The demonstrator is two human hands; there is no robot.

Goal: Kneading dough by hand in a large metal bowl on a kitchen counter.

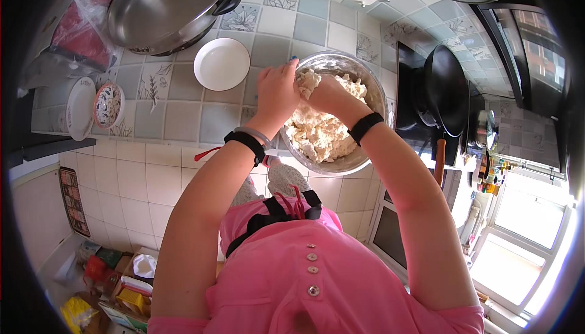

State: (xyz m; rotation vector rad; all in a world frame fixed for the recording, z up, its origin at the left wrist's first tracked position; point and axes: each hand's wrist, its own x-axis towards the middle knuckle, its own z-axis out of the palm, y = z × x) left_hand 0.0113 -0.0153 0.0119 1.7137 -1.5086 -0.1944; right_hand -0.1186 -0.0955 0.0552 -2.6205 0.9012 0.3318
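A wide metal bowl (369, 162) stands on the tiled counter, holding rough, lumpy dough (320, 135). My right hand (330, 95) is inside the bowl with its fingers curled into the dough, and the fingertips are hidden. At the bowl's left rim is my left hand (278, 88), its fingers close to a raised dough lump (308, 82) between the two hands. Whether the left fingers grip the rim or the lump is hard to see. To the left of the bowl sits a white dish (222, 64).
A large steel pot (164, 7) stands at the back left, near a patterned bowl (109, 105) and a white oval plate (81, 107). On the right are a black wok (448, 89), whose wooden handle (440, 162) points towards me, and a small lidded pot (486, 129).
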